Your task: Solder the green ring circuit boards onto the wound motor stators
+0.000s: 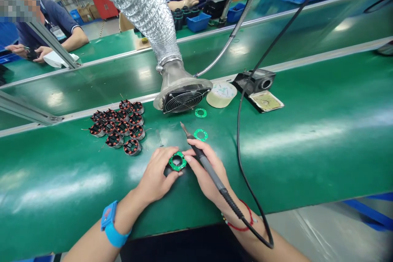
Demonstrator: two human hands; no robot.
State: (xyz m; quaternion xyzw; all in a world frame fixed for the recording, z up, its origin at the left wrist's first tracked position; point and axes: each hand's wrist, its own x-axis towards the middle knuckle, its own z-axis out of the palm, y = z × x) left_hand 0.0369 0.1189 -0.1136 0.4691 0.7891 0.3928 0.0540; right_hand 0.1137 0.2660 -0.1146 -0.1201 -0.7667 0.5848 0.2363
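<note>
A small round motor stator topped by a green ring board (177,161) rests on the green mat (307,147). My left hand (158,174) pinches it from the left with thumb and fingers. My right hand (208,170) touches it from the right while also gripping a black soldering iron (204,159), whose tip points up and away to the left. The iron's cable (242,155) loops past my right wrist. Two loose green ring boards (200,134) (200,112) lie just beyond my hands.
Several copper-wound stators (121,127) cluster at the left. A fume extractor hood (182,96) on a silver duct faces me, beside a tape roll (221,94) and the iron's stand (257,82). Other people sit behind the conveyor.
</note>
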